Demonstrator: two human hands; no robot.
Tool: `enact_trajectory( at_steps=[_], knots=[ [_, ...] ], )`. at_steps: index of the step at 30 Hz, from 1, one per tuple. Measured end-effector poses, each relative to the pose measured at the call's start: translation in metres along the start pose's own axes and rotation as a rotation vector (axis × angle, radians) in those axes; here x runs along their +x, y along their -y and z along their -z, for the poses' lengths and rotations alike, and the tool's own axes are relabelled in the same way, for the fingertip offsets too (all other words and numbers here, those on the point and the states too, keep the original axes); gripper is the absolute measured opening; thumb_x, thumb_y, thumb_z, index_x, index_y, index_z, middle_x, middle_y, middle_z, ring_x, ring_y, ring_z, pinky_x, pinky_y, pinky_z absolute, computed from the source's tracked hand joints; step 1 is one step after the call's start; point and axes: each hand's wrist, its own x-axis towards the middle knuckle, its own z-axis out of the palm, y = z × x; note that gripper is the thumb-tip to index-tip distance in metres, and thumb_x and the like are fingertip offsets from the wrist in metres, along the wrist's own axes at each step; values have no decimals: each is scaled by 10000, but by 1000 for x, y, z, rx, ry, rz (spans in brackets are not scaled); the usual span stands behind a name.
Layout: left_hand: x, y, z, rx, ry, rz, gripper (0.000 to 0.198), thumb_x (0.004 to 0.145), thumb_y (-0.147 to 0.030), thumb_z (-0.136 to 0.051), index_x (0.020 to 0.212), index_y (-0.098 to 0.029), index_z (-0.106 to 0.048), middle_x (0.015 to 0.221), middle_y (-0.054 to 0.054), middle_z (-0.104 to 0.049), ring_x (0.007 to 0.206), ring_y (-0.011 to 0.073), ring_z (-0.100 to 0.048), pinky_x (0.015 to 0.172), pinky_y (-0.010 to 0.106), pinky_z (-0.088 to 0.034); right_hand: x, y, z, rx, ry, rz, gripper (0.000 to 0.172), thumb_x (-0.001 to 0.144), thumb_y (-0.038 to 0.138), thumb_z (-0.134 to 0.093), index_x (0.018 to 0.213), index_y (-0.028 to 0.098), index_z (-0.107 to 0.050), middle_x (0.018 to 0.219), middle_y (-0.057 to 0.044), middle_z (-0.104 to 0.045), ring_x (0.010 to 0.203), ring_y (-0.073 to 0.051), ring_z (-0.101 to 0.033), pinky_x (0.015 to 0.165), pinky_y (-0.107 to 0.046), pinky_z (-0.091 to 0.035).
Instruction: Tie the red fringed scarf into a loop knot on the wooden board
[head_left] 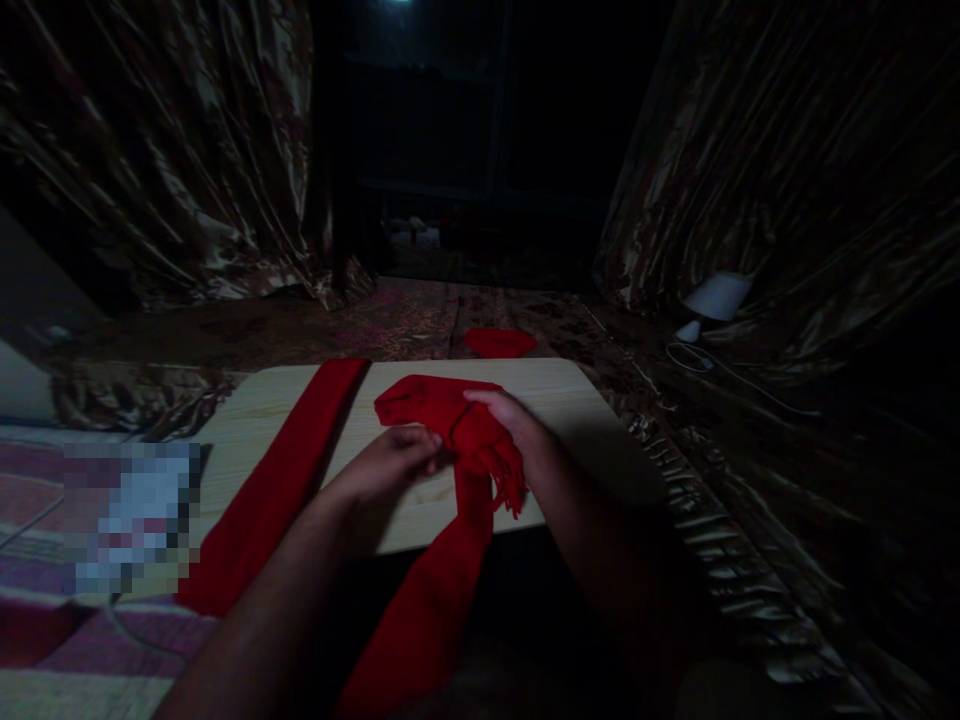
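Over the table [277, 400], the right hand [512, 415] holds the scarf [427, 398]; the left hand [397, 458] curls at its edge, grip too dim to tell.

- A pale wooden tabletop [262, 410] with rounded corners, in a dim room.
- Beyond the tabletop, a dark window [427, 120] with a small bright light [401, 3] high up.
- Flanking that window past the tabletop, a left curtain [225, 150] and a right curtain [735, 150], both shiny and patterned.
- Right of the tabletop, a white lamp [720, 297] and fringe [742, 590].
- Left of it, striped cloth [30, 510].
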Motion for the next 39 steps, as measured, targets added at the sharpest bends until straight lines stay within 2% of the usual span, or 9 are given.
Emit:
enact_trajectory(
  at_steps=[3,7,10,15,22,26,29,34,39],
  knots=[
    [22,8,1,-185,-424,-12,225,753,-315,-803,809,-139,-674,622,69,-668,506,185,-624,483,256,-466,-6,-11,0,-6,63,-82,176,784,279,-647,889,160,-722,821,-64,-751,847,-233,-705,835,-397,-552],
    [36,13,0,-336,-625,-29,470,755,-218,-779,1195,-179,-619,790,78,-723,557,210,-677,549,321,-543,-16,-28,2,-17,98,-143,123,734,265,-688,823,184,-716,778,-62,-732,825,-252,-699,806,-408,-559],
    [44,11,-1,-398,-648,-96,673,704,-74,-741,1316,-269,-539,881,44,-741,608,200,-701,590,312,-564,-22,-35,2,-28,103,-144,135,708,266,-706,823,196,-714,805,-66,-731,842,-267,-696,823,-426,-557],
    [67,9,3,-467,-483,-102,451,654,2,-644,1078,-150,-637,790,58,-725,612,171,-683,581,254,-551,-25,-36,3,-66,96,-77,254,651,229,-751,905,221,-733,891,-43,-742,937,-279,-683,902,-427,-527],
    [102,7,19,-550,-429,-259,606,627,10,-603,1205,-171,-621,839,62,-724,679,155,-680,730,277,-565,12,-25,13,-153,48,58,291,641,219,-768,931,210,-746,979,-38,-747,1017,-248,-663,992,-390,-477],
    [98,11,23,-289,-723,-278,564,650,-42,-678,1190,-195,-626,1118,99,-691,1029,220,-668,919,332,-537,17,-29,14,-155,123,50,331,693,248,-745,1012,162,-743,1005,-68,-756,929,-236,-692,937,-395,-505],
    [84,17,13,98,-881,-536,594,633,-91,-770,1195,-233,-641,1460,101,-511,1402,267,-419,1102,346,-420,7,-30,17,-143,137,-45,283,717,326,-764,961,183,-747,920,-62,-764,828,-223,-701,866,-378,-542],
    [74,32,-16,536,-346,-679,328,731,-219,-747,1059,-216,-744,1300,97,-663,1290,284,-555,1165,437,-366,2,-7,43,-764,-37,-73,427,842,570,-637,687,175,-684,624,-66,-681,641,-191,-657,699,-306,-530],
    [84,49,-23,1004,-73,-709,469,881,-375,-593,1270,-126,-677,1365,173,-624,1309,300,-553,1150,485,-396,25,17,74,-1297,-508,334,239,898,373,-587,943,175,-712,955,-111,-733,950,-220,-672,862,-295,-490]
  ],
)
